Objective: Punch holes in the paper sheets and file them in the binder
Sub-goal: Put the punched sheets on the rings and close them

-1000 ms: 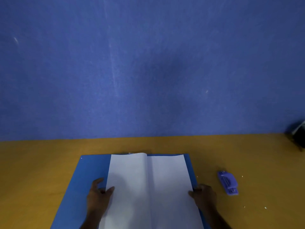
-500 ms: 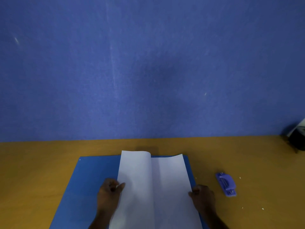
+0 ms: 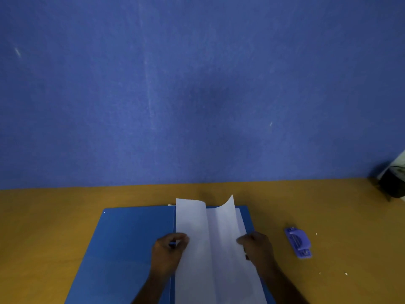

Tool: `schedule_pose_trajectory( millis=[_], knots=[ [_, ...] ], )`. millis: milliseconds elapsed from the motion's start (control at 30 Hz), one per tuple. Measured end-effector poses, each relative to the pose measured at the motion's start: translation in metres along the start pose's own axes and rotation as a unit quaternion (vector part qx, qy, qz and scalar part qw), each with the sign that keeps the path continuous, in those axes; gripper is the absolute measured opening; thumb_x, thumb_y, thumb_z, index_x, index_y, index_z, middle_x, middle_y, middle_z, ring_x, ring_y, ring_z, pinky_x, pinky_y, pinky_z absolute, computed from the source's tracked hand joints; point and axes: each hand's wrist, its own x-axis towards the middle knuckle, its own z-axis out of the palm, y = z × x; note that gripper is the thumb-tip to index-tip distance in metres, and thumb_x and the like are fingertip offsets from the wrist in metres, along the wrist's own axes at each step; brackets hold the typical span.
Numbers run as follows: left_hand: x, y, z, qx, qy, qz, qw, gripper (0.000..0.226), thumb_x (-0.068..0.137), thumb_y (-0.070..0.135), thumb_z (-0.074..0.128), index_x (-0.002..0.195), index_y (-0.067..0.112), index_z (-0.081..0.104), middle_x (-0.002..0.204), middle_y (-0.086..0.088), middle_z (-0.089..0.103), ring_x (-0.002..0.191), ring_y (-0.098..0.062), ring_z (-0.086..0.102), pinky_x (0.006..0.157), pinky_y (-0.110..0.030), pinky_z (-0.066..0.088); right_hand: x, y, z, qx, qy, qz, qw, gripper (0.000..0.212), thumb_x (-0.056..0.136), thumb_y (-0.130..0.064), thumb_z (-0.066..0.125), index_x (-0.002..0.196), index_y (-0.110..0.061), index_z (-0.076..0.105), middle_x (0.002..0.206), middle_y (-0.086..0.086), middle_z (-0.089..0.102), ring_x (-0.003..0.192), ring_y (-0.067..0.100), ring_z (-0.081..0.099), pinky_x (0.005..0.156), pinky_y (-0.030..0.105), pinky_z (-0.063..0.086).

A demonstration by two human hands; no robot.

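Note:
A blue binder (image 3: 122,244) lies open and flat on the wooden table. A white paper sheet (image 3: 210,249) lies over its right half, curled up along both long edges with its far right corner lifted. My left hand (image 3: 168,253) pinches the sheet's left edge. My right hand (image 3: 256,249) grips the sheet's right edge. Another sheet shows beneath at the right edge. A small purple hole punch (image 3: 298,242) rests on the table to the right of the binder, apart from both hands.
A blue wall (image 3: 197,84) rises behind the table (image 3: 43,227). A dark object (image 3: 392,183) stands at the far right edge of the table. A few white paper bits (image 3: 346,274) lie near the hole punch.
Both hands have drawn inward, bringing the sheet's left edge to the right and curling the paper narrower. The right far corner has lifted. The hole punch has not moved.

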Motion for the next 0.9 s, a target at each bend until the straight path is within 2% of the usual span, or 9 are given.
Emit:
schedule_pose_trajectory(
  millis=[67, 233, 300, 400, 533, 633, 733, 800, 900],
  knots=[
    [-0.003, 0.007, 0.003, -0.027, 0.003, -0.013, 1.0, 0.007, 0.08, 0.027, 0.076, 0.073, 0.027, 0.076, 0.077, 0.009, 0.075, 0.08, -0.01, 0.068, 0.07, -0.019, 0.05, -0.011, -0.017, 0.006, 0.045, -0.026, -0.018, 0.998, 0.015, 0.085, -0.014, 0.065, 0.071, -0.009, 0.06, 0.066, 0.006, 0.058, 0.064, 0.019, 0.056, 0.067, 0.034, 0.049],
    [-0.009, 0.026, 0.005, -0.108, -0.006, -0.043, 0.993, 0.047, 0.082, 0.047, 0.068, 0.061, 0.005, 0.069, 0.057, 0.002, 0.061, 0.057, -0.01, 0.057, 0.055, -0.025, 0.043, -0.033, -0.051, 0.034, 0.095, -0.075, -0.043, 0.992, 0.018, 0.078, -0.014, 0.071, 0.063, -0.018, 0.062, 0.063, 0.0, 0.063, 0.068, 0.017, 0.061, 0.07, 0.032, 0.049],
    [-0.01, 0.033, 0.005, -0.14, -0.008, -0.061, 0.988, 0.05, 0.084, 0.045, 0.067, 0.069, -0.002, 0.07, 0.061, -0.004, 0.063, 0.059, -0.012, 0.058, 0.057, -0.027, 0.044, -0.039, -0.056, 0.05, 0.055, -0.101, -0.063, 0.991, 0.01, 0.078, -0.019, 0.073, 0.069, -0.019, 0.068, 0.067, -0.004, 0.067, 0.069, 0.013, 0.063, 0.067, 0.025, 0.05],
    [-0.009, 0.034, 0.003, -0.116, -0.024, -0.051, 0.992, 0.036, 0.081, 0.039, 0.073, 0.066, 0.007, 0.073, 0.062, -0.003, 0.068, 0.061, -0.013, 0.063, 0.062, -0.029, 0.048, -0.047, -0.055, 0.07, 0.028, -0.106, -0.111, 0.988, 0.008, 0.075, -0.026, 0.074, 0.077, -0.019, 0.076, 0.078, -0.004, 0.075, 0.076, 0.008, 0.069, 0.073, 0.023, 0.056],
    [-0.004, 0.023, -0.008, -0.044, 0.002, -0.039, 0.998, 0.019, 0.081, 0.016, 0.074, 0.062, 0.012, 0.07, 0.062, -0.004, 0.068, 0.059, -0.015, 0.062, 0.058, -0.031, 0.047, -0.047, -0.051, 0.08, 0.017, -0.125, -0.108, 0.986, 0.013, 0.071, -0.027, 0.076, 0.061, -0.033, 0.072, 0.074, -0.012, 0.075, 0.074, 0.0, 0.068, 0.079, 0.023, 0.054],
    [0.003, 0.009, -0.022, -0.004, 0.023, -0.048, 0.999, 0.016, 0.081, 0.012, 0.073, 0.066, 0.012, 0.067, 0.066, -0.004, 0.068, 0.06, -0.015, 0.061, 0.056, -0.028, 0.047, -0.036, -0.034, 0.073, -0.01, -0.099, -0.12, 0.988, 0.019, 0.076, -0.025, 0.074, 0.061, -0.035, 0.069, 0.074, -0.015, 0.073, 0.074, -0.001, 0.067, 0.075, 0.02, 0.055],
    [0.01, -0.007, -0.037, 0.014, 0.051, -0.071, 0.996, 0.01, 0.078, 0.013, 0.077, 0.074, 0.014, 0.068, 0.071, -0.004, 0.071, 0.069, -0.02, 0.066, 0.067, -0.038, 0.053, -0.023, -0.008, 0.055, -0.059, -0.039, -0.104, 0.992, 0.012, 0.078, -0.03, 0.075, 0.074, -0.034, 0.064, 0.078, -0.013, 0.07, 0.078, 0.0, 0.066, 0.066, 0.01, 0.045],
    [0.014, -0.015, -0.044, 0.019, 0.065, -0.082, 0.994, 0.016, 0.077, 0.011, 0.077, 0.08, 0.019, 0.064, 0.075, -0.004, 0.07, 0.073, -0.022, 0.066, 0.07, -0.038, 0.053, -0.012, 0.013, 0.042, -0.08, 0.0, -0.072, 0.994, 0.013, 0.077, -0.029, 0.077, 0.086, -0.026, 0.068, 0.085, -0.009, 0.069, 0.085, 0.007, 0.067, 0.071, 0.017, 0.047],
    [0.019, -0.029, -0.053, 0.009, 0.087, -0.09, 0.992, 0.026, 0.076, 0.007, 0.078, 0.094, 0.017, 0.06, 0.084, -0.011, 0.069, 0.078, -0.029, 0.067, 0.073, -0.041, 0.054, 0.002, 0.043, 0.026, -0.146, 0.056, -0.029, 0.987, 0.035, 0.072, -0.037, 0.078, 0.1, -0.016, 0.071, 0.101, 0.0, 0.071, 0.093, 0.015, 0.065, 0.085, 0.028, 0.051]
  ],
)
